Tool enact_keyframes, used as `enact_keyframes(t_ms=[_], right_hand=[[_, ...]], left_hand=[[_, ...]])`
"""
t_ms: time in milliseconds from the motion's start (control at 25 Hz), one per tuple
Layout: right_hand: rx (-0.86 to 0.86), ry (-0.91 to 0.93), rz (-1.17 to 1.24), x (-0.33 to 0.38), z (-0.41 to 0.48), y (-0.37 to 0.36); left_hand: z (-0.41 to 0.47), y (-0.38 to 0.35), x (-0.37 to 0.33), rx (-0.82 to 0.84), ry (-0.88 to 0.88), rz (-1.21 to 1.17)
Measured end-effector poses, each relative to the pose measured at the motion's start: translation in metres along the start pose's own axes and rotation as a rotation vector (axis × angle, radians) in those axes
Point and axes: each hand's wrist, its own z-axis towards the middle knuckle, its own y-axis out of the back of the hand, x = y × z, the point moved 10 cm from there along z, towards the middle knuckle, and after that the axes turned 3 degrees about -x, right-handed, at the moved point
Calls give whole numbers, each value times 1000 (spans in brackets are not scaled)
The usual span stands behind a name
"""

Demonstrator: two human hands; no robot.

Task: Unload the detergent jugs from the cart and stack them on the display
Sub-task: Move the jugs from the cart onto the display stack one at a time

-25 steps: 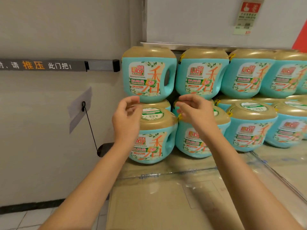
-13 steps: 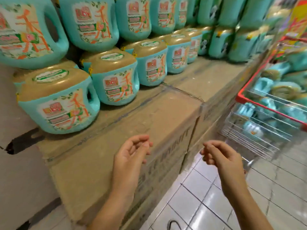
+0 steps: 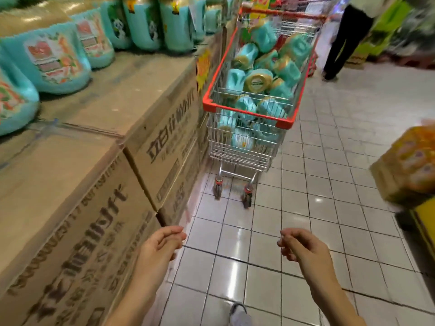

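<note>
Left hand (image 3: 160,248) and right hand (image 3: 303,251), lower centre of frame: both are hanging over the tiled floor with fingers loosely curled, gripping nothing. Display jugs (image 3: 58,55), upper left: teal bodies with gold caps, partly blurred, are standing in rows on the display of brown cartons (image 3: 70,208), and a strip of bare carton top is showing in front of them. Cart (image 3: 244,113), upper centre, is standing just beside the far end of the cartons and well apart from both hands. Cart jugs (image 3: 257,80) are lying jumbled on their sides, piling up to about the red rim. Bystander (image 3: 341,43), upper right, is standing beyond the cart. Yellow packs (image 3: 412,165) are sitting at the right edge. Status, as judged: unloading is running partway, with much stock sitting on the display, a large heap waiting in the cart, and no jug in hand.
</note>
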Motion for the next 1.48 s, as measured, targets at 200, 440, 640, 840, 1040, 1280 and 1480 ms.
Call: enact_keyframes(t_ms=[200,440,640,840,1040,1280,1480], right_hand=[[-23,47,-2,39,101,38],[-35,36,36,55,212,39],[-33,18,33,77,325,4],[-75,98,98,158,445,-12],[-119,104,114,193,540,-1],[-35,102,77,211,668,21],[68,159,-27,253,796,57]], left_hand=[[70,-72,-31,-22,-68,16],[160,-152,-46,53,-23,46],[271,-196,-92,29,-71,36],[386,-254,-177,67,-132,18],[464,-330,-249,116,-198,15],[514,-437,-260,61,-128,-32],[553,-542,-280,-76,-106,-103]])
